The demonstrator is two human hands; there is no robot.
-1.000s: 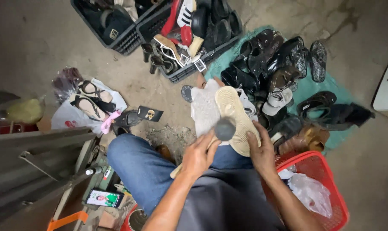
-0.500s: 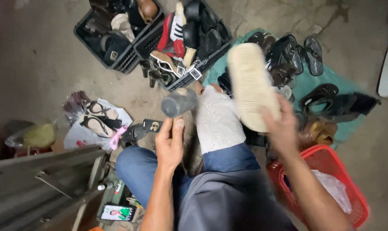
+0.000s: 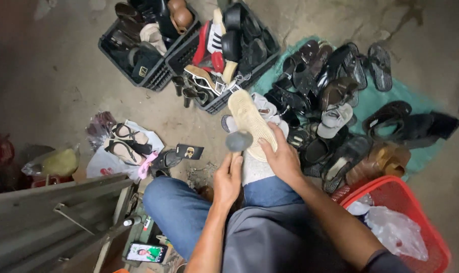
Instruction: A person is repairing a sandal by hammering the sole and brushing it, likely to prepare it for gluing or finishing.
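One beige shoe (image 3: 249, 124) rests sole-up over your knee, your right hand (image 3: 282, 159) with its fingers closed on the heel end, while your left hand (image 3: 228, 179) grips a grey round-headed tool (image 3: 238, 141) beside the sole, above dark sandals (image 3: 330, 96) on a green mat (image 3: 391, 93), two black crates (image 3: 161, 76) beyond and a red basket (image 3: 416, 202) to your right.

Two black crates (image 3: 158, 76) packed with shoes sit at the upper middle of the frame. To the right, dark sandals (image 3: 341, 86) crowd a green mat (image 3: 416, 96). A red basket (image 3: 416, 202) holding a clear plastic bag (image 3: 396, 232) fills the lower right corner. A phone (image 3: 146, 252) lies at the bottom left.
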